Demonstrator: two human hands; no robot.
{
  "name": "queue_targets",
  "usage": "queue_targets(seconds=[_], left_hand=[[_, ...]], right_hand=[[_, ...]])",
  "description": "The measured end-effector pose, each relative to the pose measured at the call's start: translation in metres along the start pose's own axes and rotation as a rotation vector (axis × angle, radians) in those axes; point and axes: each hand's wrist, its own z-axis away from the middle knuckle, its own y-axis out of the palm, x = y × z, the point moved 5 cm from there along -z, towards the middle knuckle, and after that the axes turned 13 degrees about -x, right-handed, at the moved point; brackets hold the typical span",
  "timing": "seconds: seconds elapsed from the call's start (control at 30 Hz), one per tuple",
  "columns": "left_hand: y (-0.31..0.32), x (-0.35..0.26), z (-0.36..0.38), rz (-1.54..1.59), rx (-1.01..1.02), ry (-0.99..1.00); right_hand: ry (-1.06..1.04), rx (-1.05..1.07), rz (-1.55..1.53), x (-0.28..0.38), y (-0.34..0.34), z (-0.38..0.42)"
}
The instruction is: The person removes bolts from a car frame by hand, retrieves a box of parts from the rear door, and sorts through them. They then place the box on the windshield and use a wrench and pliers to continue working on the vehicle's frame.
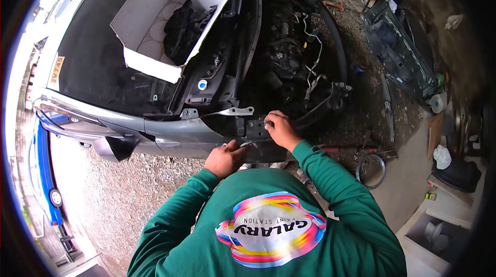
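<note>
My left hand [226,159] rests at the outer side of the car's grey front fender [191,133], its fingers curled. A small pale patch shows on the panel just beyond its fingertips. My right hand [283,130] is at the fender's upper edge, above the dark metal bracket [256,128] with holes in it. Its thumb and fingers pinch together at a small dark thing, and I cannot tell what it is. A light metal hinge plate [237,111] lies along the fender top, left of that hand. Green sleeves cover both arms.
The exposed engine bay [284,44] has loose wiring [313,70]. An open white cardboard box [139,24] with dark parts sits on the windshield. At right lie a removed dark green panel [398,50], a coiled ring [370,171] and a red bar [330,149]. Gravel covers the left ground.
</note>
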Motion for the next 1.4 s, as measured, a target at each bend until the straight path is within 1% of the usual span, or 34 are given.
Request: queue_targets(seconds=[0.07, 0.1, 0.13, 0.17, 0.2, 0.23, 0.27, 0.33, 0.37, 0.5, 0.57, 0.7, 0.77, 0.8, 0.87, 0.9, 1.0, 1.1, 1.17, 1.33, 1.4], left_hand=[[0.009, -0.001, -0.011, -0.057, 0.016, 0.09], [0.017, -0.005, -0.011, -0.097, 0.101, 0.112], [0.029, -0.003, -0.008, -0.094, 0.094, 0.101], [0.047, 0.001, -0.004, -0.132, 0.129, 0.144], [0.058, 0.0, -0.004, -0.17, 0.167, 0.186], [0.067, 0.002, -0.005, -0.235, 0.167, 0.191], [0.074, 0.007, -0.009, -0.232, 0.164, 0.183], [0.09, 0.016, -0.016, -0.307, 0.102, 0.248], [0.095, 0.018, -0.019, -0.306, 0.06, 0.221], [0.103, 0.025, -0.026, -0.313, 0.009, 0.139], [0.097, 0.024, -0.026, -0.318, 0.049, 0.1], [0.094, 0.022, -0.029, -0.322, 0.047, 0.089], [0.09, 0.019, -0.029, -0.293, -0.081, 0.12], [0.092, 0.019, -0.028, -0.29, -0.08, 0.117], [0.094, 0.021, -0.027, -0.332, -0.057, 0.082], [0.096, 0.023, -0.025, -0.331, -0.058, 0.077], [0.099, 0.027, -0.023, -0.313, -0.078, 0.103], [0.098, 0.029, -0.021, -0.298, -0.113, 0.102], [0.097, 0.027, -0.021, -0.283, -0.103, 0.115], [0.098, 0.029, -0.02, -0.259, -0.103, 0.072], [0.095, 0.03, -0.021, -0.262, -0.101, 0.064]], right_hand=[[0.088, 0.046, -0.011, -0.021, 0.012, 0.0], [0.084, 0.058, -0.008, -0.019, 0.014, -0.002], [0.229, 0.132, -0.022, -0.021, 0.02, -0.002], [0.372, 0.205, -0.034, -0.022, 0.025, -0.004], [0.367, 0.215, -0.032, -0.021, 0.029, -0.006], [0.378, 0.204, -0.018, -0.021, 0.032, -0.007], [0.389, 0.193, -0.002, -0.022, 0.033, -0.008], [0.408, 0.213, -0.02, -0.027, 0.035, -0.008], [0.426, 0.223, -0.041, -0.029, 0.035, -0.009], [0.478, 0.259, -0.045, -0.031, 0.037, -0.013], [0.444, 0.236, -0.069, -0.037, 0.042, -0.013], [0.433, 0.286, -0.07, -0.022, 0.036, -0.013], [0.061, 0.105, 0.095, -0.003, 0.032, -0.009], [0.062, 0.109, 0.096, 0.002, 0.032, -0.01], [-0.203, 0.065, 0.159, 0.027, 0.027, -0.016], [-0.227, 0.127, 0.149, 0.027, 0.034, -0.015], [-0.293, 0.147, 0.203, 0.028, 0.045, -0.014], [-0.26, 0.167, 0.249, 0.031, 0.053, -0.016], [-0.282, 0.185, 0.27, 0.032, 0.057, -0.017], [-0.317, 0.218, 0.274, 0.033, 0.062, -0.022], [-0.221, 0.304, 0.251, 0.027, 0.066, -0.023]])
